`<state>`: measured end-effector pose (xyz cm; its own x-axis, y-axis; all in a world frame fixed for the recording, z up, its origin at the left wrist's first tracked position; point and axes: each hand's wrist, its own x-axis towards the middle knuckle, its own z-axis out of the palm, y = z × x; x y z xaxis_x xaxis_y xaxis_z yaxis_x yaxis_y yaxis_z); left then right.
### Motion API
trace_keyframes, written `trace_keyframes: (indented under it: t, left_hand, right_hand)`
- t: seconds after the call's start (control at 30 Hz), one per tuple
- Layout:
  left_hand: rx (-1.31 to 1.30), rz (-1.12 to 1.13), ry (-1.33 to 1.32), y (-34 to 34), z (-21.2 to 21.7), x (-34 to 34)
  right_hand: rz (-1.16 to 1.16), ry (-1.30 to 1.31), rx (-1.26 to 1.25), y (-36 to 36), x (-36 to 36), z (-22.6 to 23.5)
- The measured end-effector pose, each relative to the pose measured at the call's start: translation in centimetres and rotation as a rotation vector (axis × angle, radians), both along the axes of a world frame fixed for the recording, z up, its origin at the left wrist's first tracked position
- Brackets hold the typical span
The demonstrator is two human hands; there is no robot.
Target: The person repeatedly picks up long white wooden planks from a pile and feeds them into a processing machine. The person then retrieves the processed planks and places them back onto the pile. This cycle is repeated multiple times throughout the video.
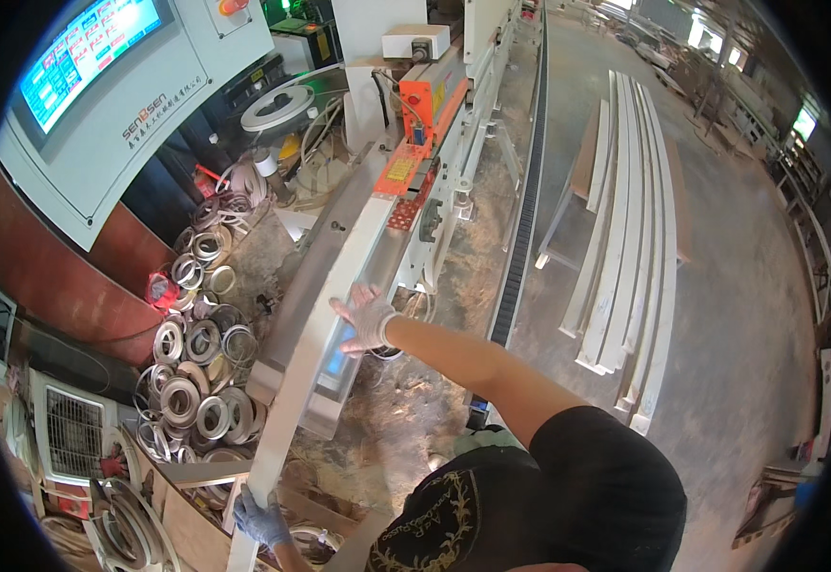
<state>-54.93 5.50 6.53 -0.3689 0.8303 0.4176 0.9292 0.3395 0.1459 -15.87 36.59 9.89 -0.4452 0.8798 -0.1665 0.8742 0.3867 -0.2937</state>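
A long, narrow white board (292, 410) runs from the lower left up along the machine's metal bed toward an orange guard (400, 172). My left hand (261, 520), in a grey-blue glove, grips the board near its lower end, fingers curled over its edge. Farther up, my right hand (366, 319), in a thin whitish glove, lies with spread fingers against the board's right side. Just below that palm, a blue patch (335, 362) shows on the machine. The board's far end is hidden at the guard.
Several rolls of edge-banding tape (182, 400) lie heaped on the left. Above them stands a control cabinet with a lit screen (87, 52). To the right, several long white boards (625, 238) rest on a low stand. A dark track (527, 200) crosses the dusty floor.
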Motion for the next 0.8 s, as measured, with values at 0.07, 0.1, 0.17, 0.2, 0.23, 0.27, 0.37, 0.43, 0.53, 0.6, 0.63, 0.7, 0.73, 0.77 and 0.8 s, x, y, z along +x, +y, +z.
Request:
trace_keyframes:
  t: [0.07,0.1,0.17,0.2,0.23,0.27,0.37,0.43,0.53,0.6,0.63,0.7,0.73,0.77,0.8]
  left_hand:
    - [-0.03,0.033,0.005,1.3,0.4,1.9]
    - [-0.055,0.036,-0.043,1.9,0.7,2.6]
    - [0.009,0.058,0.02,3.3,0.2,4.0]
    - [-0.025,0.062,-0.021,3.8,0.5,4.8]
    - [-0.059,0.063,-0.063,4.6,1.3,6.0]
    - [-0.113,0.103,-0.063,5.5,1.9,7.0]
    - [-0.032,0.02,-0.021,7.4,1.2,8.3]
    - [-0.08,0.036,-0.033,8.2,1.7,10.0]
    - [-0.14,-0.047,0.044,9.2,-1.3,10.7]
    - [-0.223,-0.14,0.034,8.9,-0.3,12.7]
    - [-0.267,-0.178,0.029,8.3,0.1,13.8]
    - [-0.153,-0.274,0.015,7.7,-0.5,15.0]
    - [-0.127,-0.313,0.026,7.3,-1.1,15.2]
    - [-0.1,-0.348,0.037,6.9,-1.6,15.3]
    - [-0.119,-0.373,0.017,6.9,-1.6,15.7]
  right_hand:
    - [0.0,-0.055,-0.049,1.6,1.2,0.5]
    - [0.0,-0.081,-0.075,2.3,1.8,0.9]
    - [-0.045,-0.058,-0.077,3.3,2.5,1.9]
    - [-0.074,-0.043,-0.102,4.2,3.0,1.7]
    - [-0.107,-0.029,-0.125,4.9,3.4,1.4]
    - [-0.128,-0.007,-0.114,5.4,3.7,1.4]
    - [-0.087,0.041,-0.026,3.3,4.1,0.3]
    - [0.035,0.051,-0.039,-0.8,3.9,2.0]
    - [0.158,0.498,-0.216,-8.8,5.7,1.9]
    - [0.181,0.732,-0.164,-14.8,7.1,1.1]
    - [0.163,0.651,-0.107,-17.9,8.3,2.9]
    - [0.06,0.669,-0.008,-23.7,11.5,5.5]
    - [-0.018,0.763,0.033,-26.3,13.1,5.9]
    - [-0.199,0.804,0.021,-28.0,14.8,5.3]
    - [-0.388,0.839,0.001,-29.8,16.5,4.3]
